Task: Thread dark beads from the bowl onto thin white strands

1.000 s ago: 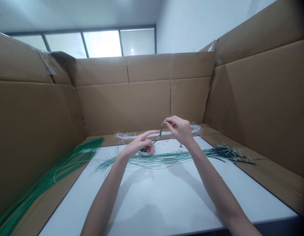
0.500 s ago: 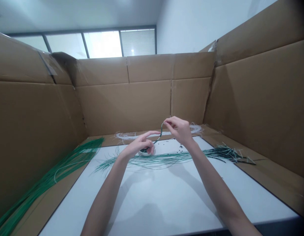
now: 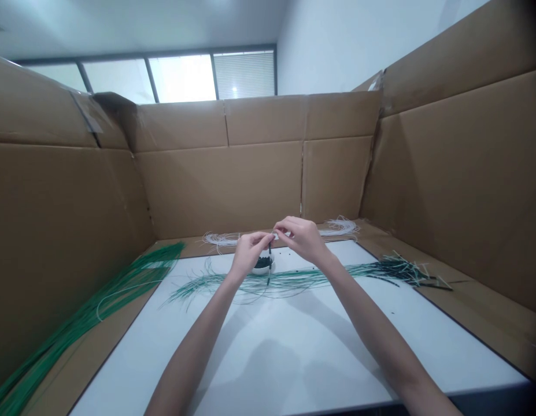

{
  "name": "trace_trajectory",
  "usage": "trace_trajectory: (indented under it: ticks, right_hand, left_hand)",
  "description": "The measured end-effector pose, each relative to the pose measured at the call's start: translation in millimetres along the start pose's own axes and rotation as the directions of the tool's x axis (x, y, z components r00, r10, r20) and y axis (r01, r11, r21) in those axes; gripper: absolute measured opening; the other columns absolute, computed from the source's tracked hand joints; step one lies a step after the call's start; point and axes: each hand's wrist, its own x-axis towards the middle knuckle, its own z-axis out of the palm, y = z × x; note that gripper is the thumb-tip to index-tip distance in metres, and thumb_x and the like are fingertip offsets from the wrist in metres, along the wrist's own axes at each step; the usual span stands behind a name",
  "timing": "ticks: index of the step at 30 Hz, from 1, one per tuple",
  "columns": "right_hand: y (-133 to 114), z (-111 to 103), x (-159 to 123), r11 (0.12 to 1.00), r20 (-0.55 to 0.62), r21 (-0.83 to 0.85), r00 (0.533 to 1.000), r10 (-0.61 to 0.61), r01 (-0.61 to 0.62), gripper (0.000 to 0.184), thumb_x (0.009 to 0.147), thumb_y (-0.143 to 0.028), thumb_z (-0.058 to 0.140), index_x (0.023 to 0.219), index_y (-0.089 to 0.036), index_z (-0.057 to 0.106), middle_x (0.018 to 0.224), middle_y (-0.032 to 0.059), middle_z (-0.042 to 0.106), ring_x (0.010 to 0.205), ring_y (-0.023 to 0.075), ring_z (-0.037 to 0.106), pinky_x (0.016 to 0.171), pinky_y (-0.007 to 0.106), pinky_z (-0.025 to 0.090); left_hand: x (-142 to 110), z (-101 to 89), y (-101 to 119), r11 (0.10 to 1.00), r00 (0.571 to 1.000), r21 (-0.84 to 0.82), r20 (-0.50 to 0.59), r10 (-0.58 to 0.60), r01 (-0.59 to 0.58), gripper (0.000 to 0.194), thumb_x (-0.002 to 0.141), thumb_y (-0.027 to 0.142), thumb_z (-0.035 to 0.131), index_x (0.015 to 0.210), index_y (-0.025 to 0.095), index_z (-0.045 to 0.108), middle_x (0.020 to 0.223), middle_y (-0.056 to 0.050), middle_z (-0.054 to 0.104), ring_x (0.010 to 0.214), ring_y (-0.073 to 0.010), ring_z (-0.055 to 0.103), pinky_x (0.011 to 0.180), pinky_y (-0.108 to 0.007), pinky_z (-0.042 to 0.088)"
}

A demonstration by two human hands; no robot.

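"What's my right hand (image 3: 302, 238) doing?"

"I'm seeing it pinching the top of a beaded strand (image 3: 269, 254) between thumb and fingertips. It's nearly closed, and the strand is hanging straight down from the pinch, toward 6 o'clock."

"And the left hand (image 3: 249, 251)?"

"It's curling in just beside the right, with the fingertips almost meeting. I can't tell whether it's gripping the strand too."

"What's sitting under them?"

"A small white bowl (image 3: 263, 267) of dark beads is sitting just below the left hand, touching distance from the strand. A long green wire bundle (image 3: 294, 279) is lying across the white surface (image 3: 272, 352) just below that."

"How are the edges looking?"

"The far edge of the surface is running just past the bowl at 12 o'clock, and white wire coils (image 3: 220, 238) are lying beyond it. A frayed wire bundle (image 3: 402, 267) is crossing the right edge at 3 o'clock. Green wires (image 3: 89, 315) are lying on cardboard at 8 o'clock. Above the hands, open air is reaching the cardboard wall (image 3: 220, 188)."
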Motion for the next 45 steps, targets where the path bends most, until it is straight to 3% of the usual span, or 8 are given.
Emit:
trace_trajectory:
  ticks: [13, 18, 24, 29, 32, 34, 40, 45]
  right_hand:
    - [10, -9, 2, 0.987, 0.033, -0.144, 0.996, 0.077, -0.072, 0.017, 0.082, -0.017, 0.050, 0.075, -0.021, 0.065, 0.075, 0.0014, 0.067, 0.070, 0.0139, 0.058, 0.059, 0.023, 0.036]
    - [19, -12, 2, 0.997, 0.019, 0.003, 0.997, 0.081, -0.081, 0.017, 0.082, -0.018, 0.050, 0.077, -0.020, 0.066, 0.077, 0.0015, 0.067, 0.067, 0.0123, 0.059, 0.060, 0.022, 0.039]
    - [24, -11, 4, 0.975, 0.009, 0.216, 0.998, 0.054, -0.055, 0.014, 0.080, -0.022, 0.054, 0.075, -0.020, 0.067, 0.075, 0.0010, 0.068, 0.063, 0.0109, 0.059, 0.059, 0.022, 0.044]
    - [14, -9, 5, 0.902, -0.009, 0.378, 0.973, 0.231, -0.211, 0.020, 0.075, -0.027, 0.060, 0.092, -0.021, 0.067, 0.089, 0.0042, 0.070, 0.070, 0.0138, 0.063, 0.062, 0.025, 0.051]
    - [4, -4, 5, 0.763, 0.199, 0.480, 0.901, 0.386, -0.433, 0.030, 0.070, -0.033, 0.064, 0.095, -0.016, 0.068, 0.087, 0.0075, 0.070, 0.072, 0.0176, 0.065, 0.056, 0.026, 0.053]
    - [-1, 2, 5, 0.678, 0.333, 0.524, 0.857, 0.393, -0.515, 0.028, 0.070, -0.036, 0.062, 0.086, -0.015, 0.070, 0.078, 0.0072, 0.071, 0.073, 0.0194, 0.066, 0.055, 0.026, 0.053]
    - [-5, 19, 5, 0.732, 0.163, 0.541, 0.905, 0.393, -0.415, 0.020, 0.071, -0.031, 0.059, 0.069, -0.014, 0.071, 0.070, 0.0051, 0.070, 0.072, 0.0183, 0.064, 0.060, 0.024, 0.049]
    - [-4, 20, 4, 0.675, 0.189, 0.611, 0.904, 0.383, -0.413, 0.022, 0.071, -0.032, 0.058, 0.066, -0.014, 0.069, 0.068, 0.0048, 0.067, 0.070, 0.0173, 0.062, 0.060, 0.025, 0.049]
  left_hand:
    - [-1, -3.6, 3, 0.990, 0.963, 0.054, 0.231, -0.139, 0.130, 0.031, 0.073, 0.040, 0.055, 0.066, 0.011, 0.063, 0.061, -0.004, 0.060, 0.057, -0.0119, 0.053, 0.058, -0.022, 0.043]
    - [-2, -4.0, 3, 0.973, 0.968, -0.123, 0.183, -0.172, 0.196, 0.030, 0.067, 0.040, 0.065, 0.071, 0.010, 0.063, 0.061, -0.003, 0.058, 0.060, -0.0115, 0.053, 0.060, -0.023, 0.043]
    - [-1, -5.0, 8, 0.876, 0.940, -0.367, 0.257, -0.227, 0.312, 0.034, 0.067, 0.040, 0.066, 0.079, 0.009, 0.063, 0.079, -0.008, 0.062, 0.062, -0.0101, 0.054, 0.060, -0.022, 0.043]
    - [1, -2.6, 8, 0.901, 0.969, -0.358, 0.122, -0.214, 0.244, 0.027, 0.068, 0.036, 0.064, 0.072, 0.009, 0.061, 0.070, -0.005, 0.059, 0.057, -0.0088, 0.051, 0.058, -0.022, 0.042]
    - [1, -2.0, 4, 0.955, 0.991, -0.269, -0.011, -0.130, 0.123, 0.025, 0.071, 0.036, 0.060, 0.074, 0.011, 0.061, 0.069, -0.004, 0.059, 0.059, -0.0097, 0.052, 0.060, -0.022, 0.043]
    - [1, -2.3, 0, 0.982, 0.997, -0.182, -0.040, -0.065, 0.057, 0.025, 0.073, 0.037, 0.058, 0.077, 0.012, 0.062, 0.067, -0.003, 0.059, 0.060, -0.0104, 0.052, 0.061, -0.023, 0.043]
    - [2, -1.9, -2, 0.973, 0.996, -0.210, -0.003, -0.094, 0.091, 0.025, 0.071, 0.036, 0.060, 0.075, 0.011, 0.063, 0.061, -0.001, 0.057, 0.059, -0.0105, 0.051, 0.063, -0.023, 0.044]
    - [1, -2.3, 4, 0.908, 0.973, -0.349, 0.078, -0.218, 0.232, 0.021, 0.068, 0.032, 0.061, 0.070, 0.010, 0.062, 0.061, -0.001, 0.056, 0.059, -0.0097, 0.051, 0.062, -0.022, 0.043]
